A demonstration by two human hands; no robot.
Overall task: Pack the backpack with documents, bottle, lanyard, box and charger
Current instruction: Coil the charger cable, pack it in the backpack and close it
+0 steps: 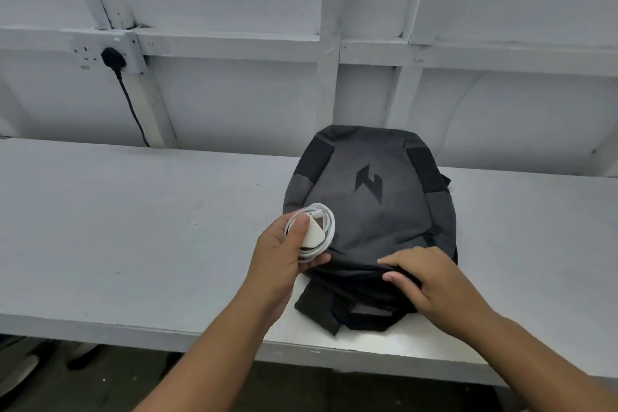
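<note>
A dark grey backpack (371, 211) with a black logo lies flat on the white table (133, 227), its top end toward me. My left hand (284, 257) holds a white charger (314, 231), a plug with its cable coiled around it, just over the backpack's left edge. My right hand (431, 281) rests on the backpack's near end, fingers pinching the black fabric at the top opening. The straps and a carry handle (364, 314) hang toward the table's front edge. Documents, bottle, lanyard and box are out of sight.
A white panelled wall (234, 94) rises behind the table. A wall socket with a black plug (113, 58) sits at upper left, its black cable running down behind the table. The table's front edge (200, 338) is close to me; dark floor shows below.
</note>
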